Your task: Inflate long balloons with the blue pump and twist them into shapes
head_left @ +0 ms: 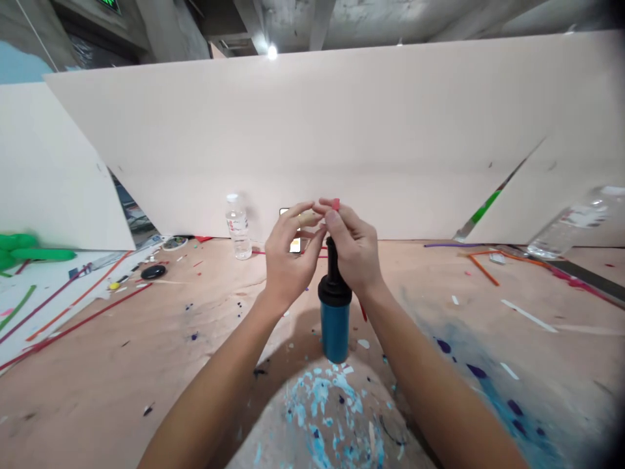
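Observation:
My right hand (359,244) pinches a small red piece, apparently the end of a deflated long balloon (336,204), between thumb and fingers. A red strip shows below that hand, perhaps the same balloon hanging down. My left hand (291,251) is raised beside it with fingers curved and apart, the fingertips close to or touching my right fingertips; nothing shows in its grip. Directly beneath stands an upright hand pump (334,326) with a blue barrel and black top, its narrow black neck partly covered by my right hand. A phone (295,245) stands lit behind my left hand, partly hidden.
A water bottle (238,228) stands left of centre; another bottle (573,221) leans at right. White boards (312,130) rise behind the paint-spotted table (219,391). Loose strips, paper scraps and a black disc (153,272) lie around. Green balloons (34,251) rest far left.

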Motion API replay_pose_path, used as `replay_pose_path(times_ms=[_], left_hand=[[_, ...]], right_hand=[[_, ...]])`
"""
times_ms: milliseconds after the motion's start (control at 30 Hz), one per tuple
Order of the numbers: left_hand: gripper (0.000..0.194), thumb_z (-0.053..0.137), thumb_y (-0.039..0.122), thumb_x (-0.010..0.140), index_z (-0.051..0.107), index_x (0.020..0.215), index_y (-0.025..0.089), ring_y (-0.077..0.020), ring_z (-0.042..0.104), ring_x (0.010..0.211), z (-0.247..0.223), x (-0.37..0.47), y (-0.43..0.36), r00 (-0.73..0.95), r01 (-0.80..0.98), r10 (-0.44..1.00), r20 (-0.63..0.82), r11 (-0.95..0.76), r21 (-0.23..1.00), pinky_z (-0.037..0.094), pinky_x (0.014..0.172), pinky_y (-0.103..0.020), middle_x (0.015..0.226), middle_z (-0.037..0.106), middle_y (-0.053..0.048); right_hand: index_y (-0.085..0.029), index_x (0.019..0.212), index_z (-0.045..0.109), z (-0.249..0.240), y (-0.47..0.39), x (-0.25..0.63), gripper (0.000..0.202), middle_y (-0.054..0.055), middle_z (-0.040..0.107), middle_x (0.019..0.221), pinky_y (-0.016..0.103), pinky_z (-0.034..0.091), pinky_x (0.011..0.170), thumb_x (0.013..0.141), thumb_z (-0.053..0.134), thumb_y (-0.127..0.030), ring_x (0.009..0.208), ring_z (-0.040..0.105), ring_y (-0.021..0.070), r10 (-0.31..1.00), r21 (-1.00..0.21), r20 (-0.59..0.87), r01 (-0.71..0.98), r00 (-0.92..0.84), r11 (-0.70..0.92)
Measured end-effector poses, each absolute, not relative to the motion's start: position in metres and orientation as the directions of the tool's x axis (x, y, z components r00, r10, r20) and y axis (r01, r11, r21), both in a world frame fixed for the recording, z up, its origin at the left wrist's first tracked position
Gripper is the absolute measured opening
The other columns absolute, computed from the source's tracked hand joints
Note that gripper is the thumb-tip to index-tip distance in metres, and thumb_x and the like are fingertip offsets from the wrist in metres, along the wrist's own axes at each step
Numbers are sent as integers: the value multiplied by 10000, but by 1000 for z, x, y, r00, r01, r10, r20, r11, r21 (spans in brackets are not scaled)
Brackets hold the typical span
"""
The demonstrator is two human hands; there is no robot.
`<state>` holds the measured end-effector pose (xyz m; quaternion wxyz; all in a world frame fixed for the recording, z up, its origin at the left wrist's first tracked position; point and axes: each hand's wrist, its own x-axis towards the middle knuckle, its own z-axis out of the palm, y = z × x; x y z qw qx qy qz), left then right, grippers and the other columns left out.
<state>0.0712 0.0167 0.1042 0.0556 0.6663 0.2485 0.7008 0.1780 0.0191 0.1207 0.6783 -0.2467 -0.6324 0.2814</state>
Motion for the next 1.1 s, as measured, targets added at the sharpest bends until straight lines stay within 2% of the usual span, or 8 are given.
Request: replay_pose_path(times_ms=[200, 267, 400, 533, 667, 867, 1000, 1100], left_hand=[[146, 599, 91, 826, 634, 925, 193, -167, 592, 1016, 107, 64, 24, -131, 437, 119, 984, -884, 166, 555, 673, -251, 1066, 588, -67], [118, 595, 100, 833, 618, 906, 190, -173, 585, 1030, 109, 62, 24, -122, 456, 73, 990, -882, 122, 543, 644, -237, 1052, 585, -69], [87, 592, 131, 851, 615, 911, 189, -186, 590, 1036, 114, 59, 22, -92, 485, 25, 995, -872, 67, 556, 706, -286, 1107, 575, -81], [74, 603, 139, 848, 621, 892, 196, -166, 612, 933, 120, 51, 20, -17, 520, 11, 1000, -854, 19, 552, 660, -281, 1049, 596, -72], [98, 622, 120, 833, 623, 884, 204, -100, 599, 738, 126, 43, 18, 53, 536, -16, 998, -843, -42, 517, 566, -224, 975, 612, -42], [105, 631, 120, 817, 637, 873, 208, -139, 632, 826, 144, 31, -4, 260, 501, 57, 964, -861, -84, 537, 699, -273, 893, 659, -36], [79, 630, 181, 829, 655, 861, 249, -142, 640, 766, 158, 24, -31, 349, 483, 153, 925, -875, -38, 536, 686, -290, 851, 684, -17], [88, 625, 194, 834, 665, 847, 272, -145, 646, 745, 162, 24, -43, 336, 491, 161, 928, -871, -27, 540, 683, -297, 822, 692, -7]], right_hand=[[-249, 1033, 717, 122, 9, 168, 257, 41, 667, 1144, 367, 473, 980, 905, 544, -388, 1147, 581, 201, 730, -730, 676, -228, -102, 644], [-257, 1046, 714, 122, 6, 165, 252, 35, 679, 1120, 374, 465, 995, 906, 546, -383, 1142, 585, 200, 728, -726, 676, -276, -116, 630], [-283, 1048, 707, 118, 4, 157, 237, 21, 684, 1099, 376, 459, 1000, 920, 529, -373, 1098, 603, 183, 703, -673, 705, -399, -91, 623], [-278, 993, 710, 117, 10, 159, 232, 18, 681, 1030, 344, 506, 900, 914, 531, -402, 979, 624, 166, 697, -684, 701, -416, -151, 599], [-225, 859, 698, 125, 11, 176, 318, 14, 647, 865, 297, 520, 765, 912, 505, -473, 834, 603, 145, 705, -777, 629, -240, -328, 582], [-185, 841, 687, 138, 4, 201, 371, 22, 630, 821, 294, 488, 756, 930, 471, -474, 817, 584, 150, 668, -817, 516, -75, -536, 572], [-195, 830, 686, 138, 1, 202, 354, 25, 641, 805, 299, 502, 751, 910, 503, -488, 793, 605, 150, 576, -862, 458, -179, -677, 474], [-180, 821, 671, 134, 1, 197, 374, 41, 665, 784, 319, 534, 747, 881, 533, -522, 779, 648, 164, 515, -906, 416, -294, -749, 305]])
